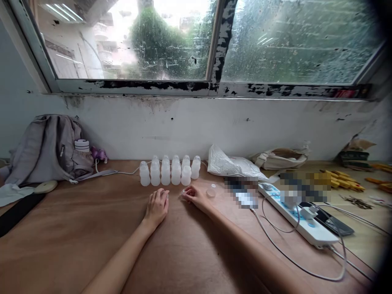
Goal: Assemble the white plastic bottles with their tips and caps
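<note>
My left hand [157, 206] rests palm down on the brown table [92, 228], its fingers curled together. A faint pale glint shows at its fingertips, but whatever lies under them is hidden. Just to the right, my right hand [196, 197] pinches what looks like a clear plastic cap [181, 195] close to the tabletop. Beyond both hands stand several frosted white bottles [165, 173], upright in a close group, most with clear domed tops. One shorter bottle [185, 176] at the front right shows no dome. A clear round lid [210, 192] lies beside my right wrist.
A white power strip [301, 218] with plugs and looping cables [275, 245] occupies the right side. Bubble-wrap bags [229, 163] lie by the wall, near a beige pouch [281, 158] and yellow tools [346, 181]. A grey backpack [52, 147] sits at the left, behind a black object [18, 214].
</note>
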{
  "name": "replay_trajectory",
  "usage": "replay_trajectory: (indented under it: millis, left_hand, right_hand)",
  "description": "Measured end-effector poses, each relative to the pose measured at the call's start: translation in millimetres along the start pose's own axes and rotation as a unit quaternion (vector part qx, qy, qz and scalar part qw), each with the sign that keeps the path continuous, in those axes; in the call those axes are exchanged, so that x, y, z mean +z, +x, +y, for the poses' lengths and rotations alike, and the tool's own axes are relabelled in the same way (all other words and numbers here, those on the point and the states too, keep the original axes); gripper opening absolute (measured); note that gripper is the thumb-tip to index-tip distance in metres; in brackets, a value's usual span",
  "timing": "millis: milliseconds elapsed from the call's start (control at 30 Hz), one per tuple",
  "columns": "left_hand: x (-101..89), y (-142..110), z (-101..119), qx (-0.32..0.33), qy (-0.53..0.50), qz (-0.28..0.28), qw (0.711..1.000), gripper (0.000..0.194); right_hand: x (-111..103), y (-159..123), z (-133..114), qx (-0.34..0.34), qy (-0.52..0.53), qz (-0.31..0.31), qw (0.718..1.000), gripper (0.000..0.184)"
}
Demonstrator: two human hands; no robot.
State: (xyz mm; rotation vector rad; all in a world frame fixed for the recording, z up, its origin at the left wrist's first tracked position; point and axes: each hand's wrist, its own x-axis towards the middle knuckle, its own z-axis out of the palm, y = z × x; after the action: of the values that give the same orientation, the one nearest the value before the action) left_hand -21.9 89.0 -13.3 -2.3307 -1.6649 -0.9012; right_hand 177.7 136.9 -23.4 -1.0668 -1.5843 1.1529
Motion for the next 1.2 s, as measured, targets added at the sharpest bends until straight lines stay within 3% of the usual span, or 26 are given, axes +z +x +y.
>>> replay_trajectory:
  millis: [167, 333, 533, 633, 700, 967, 1200]
  left_hand:
    - [-1.3, -0.4, -0.5, 0.028, -0.11, -0.026, 0.993, 0.03]
    - [-2.1, -1.9, 7.4, -0.014, -0.269, -0.02, 0.963, 0.026]
    - [13.5, 6.6, 27.9, -0.146, -0.483, -0.03, 0.863, 0.032]
    - [22.2, 13.7, 35.6, -0.204, -0.549, -0.032, 0.81, 0.037]
    - [26.0, 16.3, 38.6, -0.225, -0.566, -0.042, 0.792, 0.038]
    - [22.4, 13.7, 41.8, -0.204, -0.585, -0.072, 0.782, 0.04]
    - [22.6, 12.1, 40.0, -0.185, -0.571, -0.046, 0.798, 0.034]
  right_hand:
    - [-4.1, 3.2, -4.6, 0.01, 0.032, -0.027, 0.999, 0.044]
    - [-10.1, 0.3, -11.0, 0.03, 0.079, -0.038, 0.996, 0.033]
    - [-16.5, -5.8, -5.8, 0.03, 0.125, 0.015, 0.992, 0.028]
    - [-18.0, -7.5, -4.5, 0.036, 0.137, 0.021, 0.99, 0.028]
    - [-18.0, -8.4, -5.6, 0.038, 0.146, 0.022, 0.988, 0.028]
    - [-2.6, -17.7, -24.8, 0.061, 0.118, -0.03, 0.991, 0.029]
    - [6.0, -22.7, -28.6, 0.084, 0.149, -0.107, 0.979, 0.034]
